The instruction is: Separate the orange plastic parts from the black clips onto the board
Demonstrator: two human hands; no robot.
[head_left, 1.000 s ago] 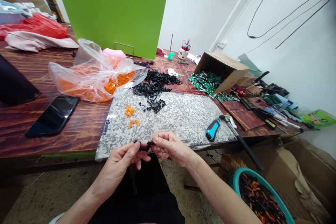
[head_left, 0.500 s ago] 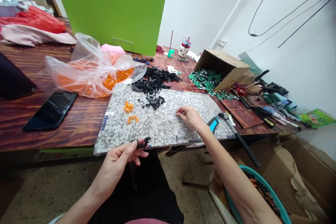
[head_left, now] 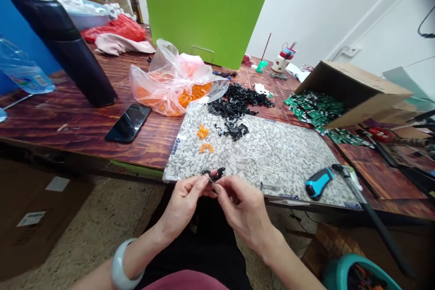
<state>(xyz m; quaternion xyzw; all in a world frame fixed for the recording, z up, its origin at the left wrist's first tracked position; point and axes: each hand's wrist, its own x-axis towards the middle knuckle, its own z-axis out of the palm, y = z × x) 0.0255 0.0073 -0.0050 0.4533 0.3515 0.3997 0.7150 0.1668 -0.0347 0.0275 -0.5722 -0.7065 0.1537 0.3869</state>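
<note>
Close in front of me, my left hand (head_left: 189, 200) pinches a small black plastic clip-like part (head_left: 220, 172). My right hand (head_left: 242, 204) meets it there, thumb and finger closed at the part's lower side on something thin that I cannot make out clearly. Both hands are just off the front edge of a speckled grey board (head_left: 288, 140). Thin pale wires or pins (head_left: 268, 163) are scattered on the board. Two small groups of orange plastic pieces (head_left: 203, 132) lie beyond my left hand, and a pile of black plastic parts (head_left: 238, 99) is behind them.
A blue-black handle tool (head_left: 318, 184) and a hammer-like tool (head_left: 360, 195) lie at the board's right. Green circuit boards (head_left: 314, 106) spill from a cardboard box (head_left: 360, 86). To the left are a plastic bag (head_left: 159, 95), a phone (head_left: 129, 122) and a dark flask (head_left: 73, 54).
My right hand has come from the thin wires on the board to the black part in my left hand. The view has turned left, bringing the flask and bottle into sight.
</note>
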